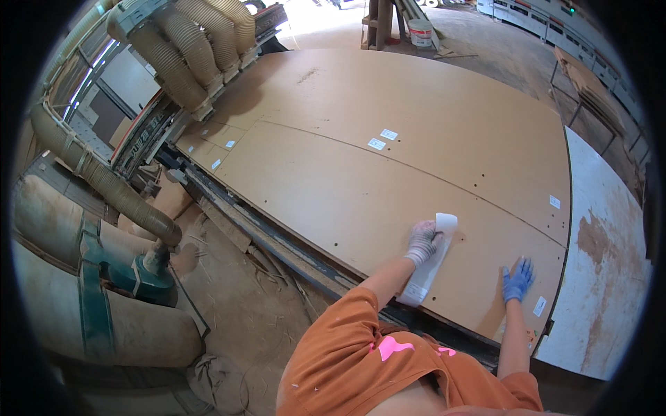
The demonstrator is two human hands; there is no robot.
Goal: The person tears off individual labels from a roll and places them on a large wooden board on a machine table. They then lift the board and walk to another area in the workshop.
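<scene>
My left hand [422, 243], in a pale striped glove, is closed on a long white strip of paper labels [431, 270]. The strip curls over at its far end and hangs down toward the board's near edge. Farther right, my right hand [518, 279] wears a blue glove and lies with fingers stretched out on the brown board [333, 180]. Just beside it, a small white label [539, 306] is stuck near the board's right end. Other labels sit farther off, among them a pair with one label [389, 134] near the middle seam and another label [554, 202] by the right edge.
Thick ribbed dust hoses [184, 52] rise from a machine at the far left end. Dust-collector bags [132, 326] with a green housing stand at lower left. A white panel [596, 256] borders the board on the right. A white bucket [420, 32] stands beyond the board.
</scene>
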